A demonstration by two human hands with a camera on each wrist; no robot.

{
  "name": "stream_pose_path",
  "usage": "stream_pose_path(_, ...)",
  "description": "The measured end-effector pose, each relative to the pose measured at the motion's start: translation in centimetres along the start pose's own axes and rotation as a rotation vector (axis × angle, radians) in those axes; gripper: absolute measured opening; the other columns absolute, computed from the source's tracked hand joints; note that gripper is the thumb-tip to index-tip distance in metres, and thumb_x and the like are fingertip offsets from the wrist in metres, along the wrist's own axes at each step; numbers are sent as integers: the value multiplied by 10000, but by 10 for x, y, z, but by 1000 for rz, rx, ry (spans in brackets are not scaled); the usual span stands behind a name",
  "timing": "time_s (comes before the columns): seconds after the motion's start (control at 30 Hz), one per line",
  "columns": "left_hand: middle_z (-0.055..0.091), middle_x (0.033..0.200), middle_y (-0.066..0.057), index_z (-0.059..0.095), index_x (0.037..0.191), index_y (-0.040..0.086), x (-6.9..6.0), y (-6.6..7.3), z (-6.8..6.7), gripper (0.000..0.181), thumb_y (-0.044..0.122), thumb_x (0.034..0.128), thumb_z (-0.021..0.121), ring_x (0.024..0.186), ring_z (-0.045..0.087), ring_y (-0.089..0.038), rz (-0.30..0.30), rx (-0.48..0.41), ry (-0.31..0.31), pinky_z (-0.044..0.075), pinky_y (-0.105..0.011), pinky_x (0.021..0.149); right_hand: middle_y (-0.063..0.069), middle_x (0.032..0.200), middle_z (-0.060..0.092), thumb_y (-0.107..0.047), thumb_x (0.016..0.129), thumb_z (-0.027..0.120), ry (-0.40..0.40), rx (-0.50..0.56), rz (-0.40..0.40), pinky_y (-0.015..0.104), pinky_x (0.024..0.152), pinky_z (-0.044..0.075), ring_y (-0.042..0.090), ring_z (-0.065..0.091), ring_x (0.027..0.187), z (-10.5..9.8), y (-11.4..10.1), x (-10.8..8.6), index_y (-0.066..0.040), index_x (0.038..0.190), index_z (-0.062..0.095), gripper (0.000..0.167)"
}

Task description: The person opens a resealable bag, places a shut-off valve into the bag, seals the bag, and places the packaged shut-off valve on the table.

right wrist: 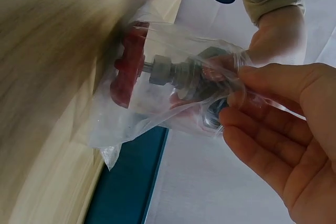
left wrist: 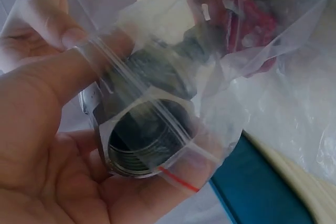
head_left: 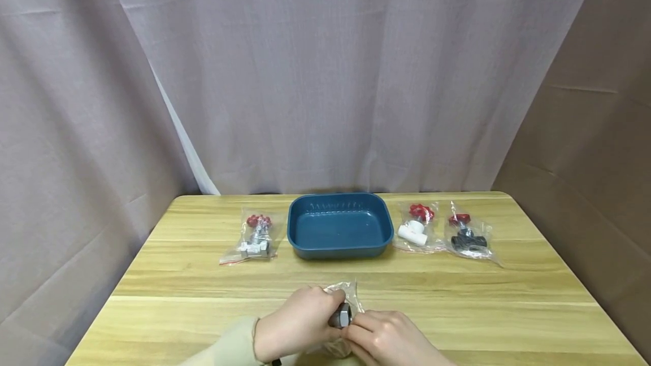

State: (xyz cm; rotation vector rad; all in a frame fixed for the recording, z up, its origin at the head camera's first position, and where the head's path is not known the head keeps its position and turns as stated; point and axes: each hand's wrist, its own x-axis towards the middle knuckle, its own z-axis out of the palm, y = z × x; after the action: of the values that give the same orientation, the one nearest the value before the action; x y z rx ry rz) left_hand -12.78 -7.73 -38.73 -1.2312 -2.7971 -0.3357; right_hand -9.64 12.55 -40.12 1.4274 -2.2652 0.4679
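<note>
A grey metal gate valve point(head_left: 343, 316) with a red handwheel point(right wrist: 128, 66) is in a clear zip bag point(left wrist: 294, 30), low in the middle of the head view. My left hand point(head_left: 302, 321) grips the valve's body; the thumb and fingers curl around it near the bag's mouth. A threaded opening shows under the zip strip in the left wrist view. Between thumb and fingers, my right hand point(head_left: 389, 338) pinches the plastic by the valve's body. In the right wrist view, the handwheel end lies within the bag, pointing away from the right hand.
A blue tray point(head_left: 341, 252) stands at the back middle of the wooden table point(head_left: 178, 275). Left of it lies a bagged metal valve point(head_left: 256, 239). To its right are a bagged white valve point(head_left: 414, 230) and a bagged dark valve point(head_left: 467, 239). Curtains point(head_left: 325, 72) hang behind.
</note>
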Motion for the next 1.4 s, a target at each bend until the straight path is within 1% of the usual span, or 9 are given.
stream_pose_path(0.27,495,633,140,581,813,203,1,3,-1,351,441,791,839,537,444,4,-3,12,-25,351,-211,466,-131,859,642,-191,831,814,6,1,-12,116,615,467,-32,595,754,0,2,-3,-208,938,711,149)
stream_pose_path(0.4,516,655,149,589,812,206,-1,4,0,312,375,780,850,556,457,4,-8,-10,-18,357,-204,482,-136,868,652,-212,855,800,-7,26,1,108,618,471,-42,598,758,0,1,-4,-208,940,715,120)
stream_pose_path(0.57,551,725,173,639,876,205,-7,1,-2,252,324,799,847,612,469,25,5,-80,-12,376,-163,535,-153,835,649,-211,865,794,-23,56,22,82,607,449,-74,564,725,-1,1,-7,-209,908,711,93)
stream_pose_path(0.77,642,891,157,683,1002,204,-21,-6,-12,233,312,845,817,789,562,17,19,-141,51,469,-177,658,-165,825,651,-223,895,765,-39,55,37,79,598,436,-90,544,710,-3,2,-8,-216,892,703,62)
stream_pose_path(0.9,665,978,120,695,1020,202,-33,-14,-15,198,306,881,788,890,604,-19,25,-150,121,520,-222,726,-178,828,653,-236,897,765,10,51,64,87,587,449,-89,566,707,-6,3,-8,-236,913,704,63)
stream_pose_path(1.03,660,1052,94,697,1050,206,-46,-22,-15,221,317,880,785,969,634,-71,7,-163,173,549,-286,800,-183,854,639,-239,914,748,71,31,105,127,587,475,-73,585,733,-11,6,-9,-246,947,698,61)
stream_pose_path(1.1,652,1065,91,683,1061,198,-51,-24,-13,250,309,867,795,964,640,-83,-13,-180,182,551,-295,793,-176,876,632,-234,919,739,83,14,119,146,597,487,-61,588,750,-12,8,-8,-245,957,698,57)
stream_pose_path(1.23,615,1006,102,632,1013,189,-59,-25,-8,275,285,834,818,853,613,-63,-36,-215,186,524,-261,688,-153,926,621,-228,911,743,77,-19,128,171,613,505,-33,597,777,-12,11,-5,-240,970,698,75)
stream_pose_path(1.4,592,997,119,655,967,210,-61,-23,-3,232,279,825,826,855,579,-25,-17,-196,134,500,-228,663,-147,948,633,-304,930,724,6,-33,165,192,597,507,-29,604,760,-10,11,3,-230,983,701,94)
